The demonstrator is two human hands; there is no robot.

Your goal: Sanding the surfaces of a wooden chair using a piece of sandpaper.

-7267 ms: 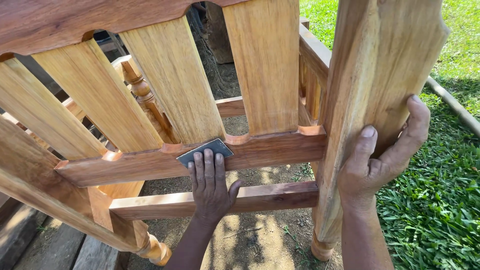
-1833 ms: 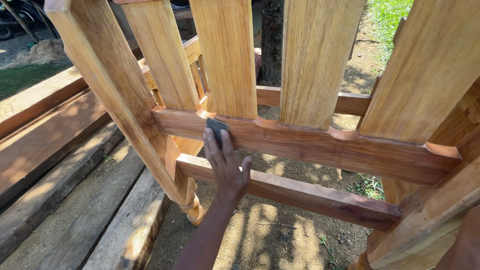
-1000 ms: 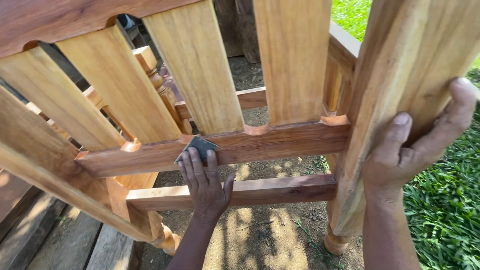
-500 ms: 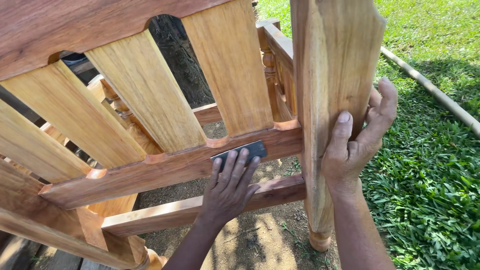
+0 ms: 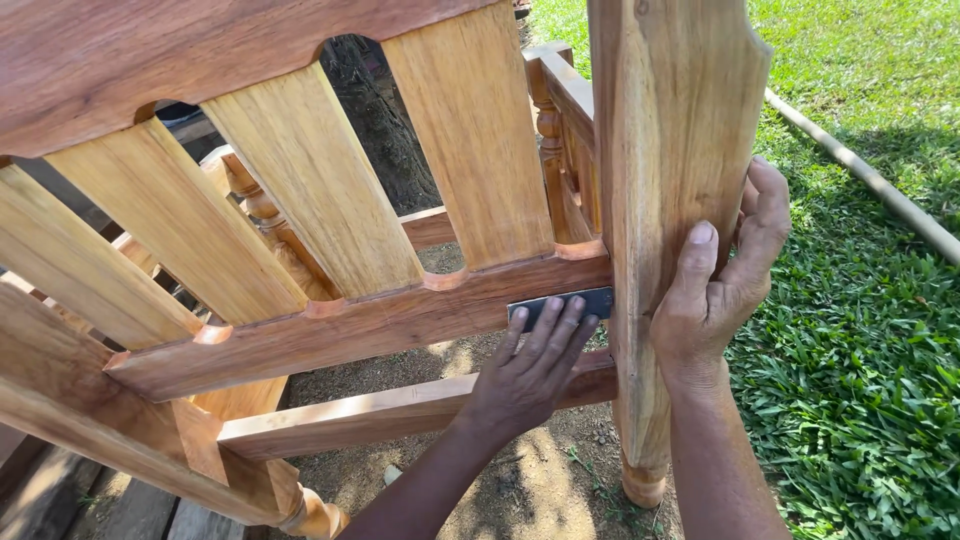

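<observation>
Left hand (image 5: 527, 375): forearm rises from the lower middle of the view; palm faces the wood, fingers (image 5: 560, 325) extended and slightly fanned, pressing flat on the small dark grey rectangular sheet of sandpaper (image 5: 562, 303).
Sandpaper position: lies against the face of the reddish-brown horizontal wooden rail (image 5: 350, 330), at its right end, its edge just beside the thick pale upright wooden post (image 5: 665, 190).
Right hand (image 5: 715, 290): forearm comes straight up from the bottom edge; thumb lies flat on the post's front face, the other fingers curl around its right edge, gripping it.
Frame: pale yellow flat wooden slats (image 5: 470, 130) stand tilted above the rail; a second lower rail (image 5: 400, 410) runs beneath the left hand.
Ground: bare soil (image 5: 520, 490) under the frame; green grass (image 5: 860, 330) to the right.
</observation>
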